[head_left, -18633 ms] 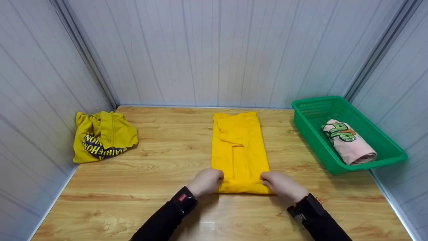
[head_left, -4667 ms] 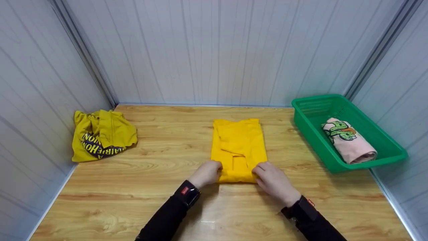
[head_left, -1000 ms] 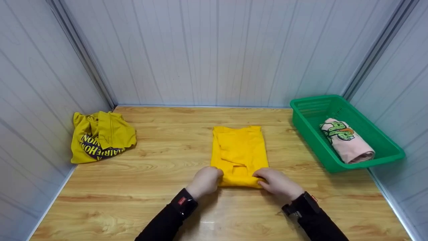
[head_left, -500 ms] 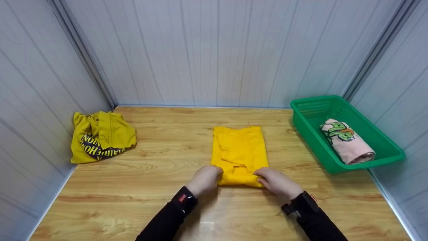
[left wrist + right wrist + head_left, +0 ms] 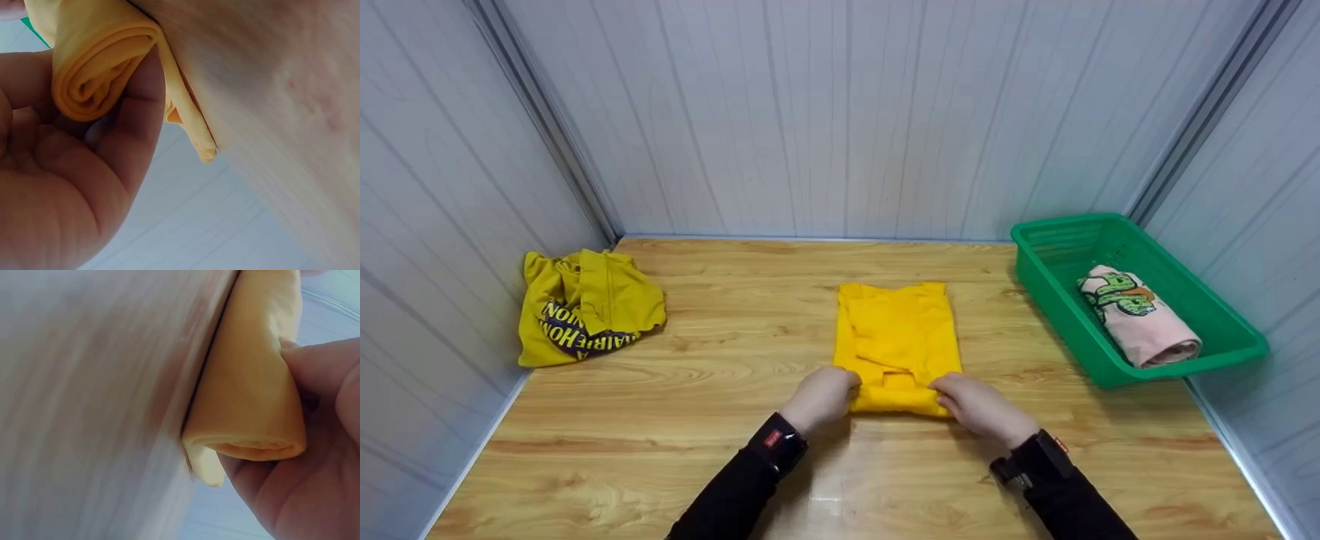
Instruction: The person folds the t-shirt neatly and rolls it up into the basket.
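Observation:
A yellow shirt (image 5: 896,330) lies folded into a long strip on the wooden table, its near end rolled up. My left hand (image 5: 819,401) grips the left end of the roll. On the opposite end, my right hand (image 5: 986,409) pinches the roll between thumb and fingers. Spiral layers of the rolled shirt (image 5: 101,56) show in the left wrist view, with the left fingers curled around them. In the right wrist view, the right thumb presses on the roll (image 5: 247,388) while the other fingers are partly hidden behind it. A flat layer extends beyond the roll.
A green basket (image 5: 1061,319) stands at the right, holding a rolled pink garment (image 5: 1155,326) with a green print. Against the left wall lies a crumpled mustard-yellow garment (image 5: 619,292) with lettering. Panelled walls (image 5: 847,120) enclose the table's back and sides.
Since the oldest frame, the shirt has become shorter as its near end was rolled up, and its far edge has come closer to me. Over the last second the hands have barely moved.

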### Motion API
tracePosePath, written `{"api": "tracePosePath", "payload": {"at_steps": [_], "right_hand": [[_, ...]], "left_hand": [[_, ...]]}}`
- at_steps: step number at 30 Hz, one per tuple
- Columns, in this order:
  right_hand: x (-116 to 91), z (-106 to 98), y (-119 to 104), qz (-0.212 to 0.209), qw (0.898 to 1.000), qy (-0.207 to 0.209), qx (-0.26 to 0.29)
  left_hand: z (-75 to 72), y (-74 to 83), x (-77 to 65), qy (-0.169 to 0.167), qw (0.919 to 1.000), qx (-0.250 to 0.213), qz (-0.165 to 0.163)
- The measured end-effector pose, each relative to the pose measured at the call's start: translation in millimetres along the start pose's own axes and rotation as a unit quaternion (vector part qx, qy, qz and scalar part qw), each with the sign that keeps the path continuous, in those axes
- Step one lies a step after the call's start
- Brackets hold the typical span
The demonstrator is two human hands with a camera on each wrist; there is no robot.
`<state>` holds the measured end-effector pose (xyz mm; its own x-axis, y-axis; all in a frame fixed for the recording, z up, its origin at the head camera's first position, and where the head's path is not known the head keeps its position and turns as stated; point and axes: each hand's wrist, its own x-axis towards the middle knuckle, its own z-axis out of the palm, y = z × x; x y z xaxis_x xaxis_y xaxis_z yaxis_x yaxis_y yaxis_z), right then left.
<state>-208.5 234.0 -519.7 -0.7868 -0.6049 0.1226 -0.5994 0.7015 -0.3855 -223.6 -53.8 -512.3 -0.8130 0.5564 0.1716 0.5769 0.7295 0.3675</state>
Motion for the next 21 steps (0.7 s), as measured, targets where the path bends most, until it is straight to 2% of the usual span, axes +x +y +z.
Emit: {"api": "tracePosePath", "payload": {"at_steps": [4,9,14,21], "right_hand": [[-1,1,-4,0.006,1.000,0.013,-0.012],[-2,2,-9,-0.003,0.996,0.053,-0.065],[-4,1,-16,-0.032,0.988,0.099,-0.116],[-4,5,-22,-0.083,0.976,0.135,-0.149]], "left_hand": [[-0.6,0.8,1.2,-0.005,1.0000,0.000,-0.006],[-1.6,0.9,2.9,-0.011,0.9999,-0.003,-0.006],[-2.2,-0.4,5.4,-0.019,0.9997,-0.008,-0.011],[-3.5,-1.4,7.2,-0.026,0.9996,-0.009,-0.012]]}}
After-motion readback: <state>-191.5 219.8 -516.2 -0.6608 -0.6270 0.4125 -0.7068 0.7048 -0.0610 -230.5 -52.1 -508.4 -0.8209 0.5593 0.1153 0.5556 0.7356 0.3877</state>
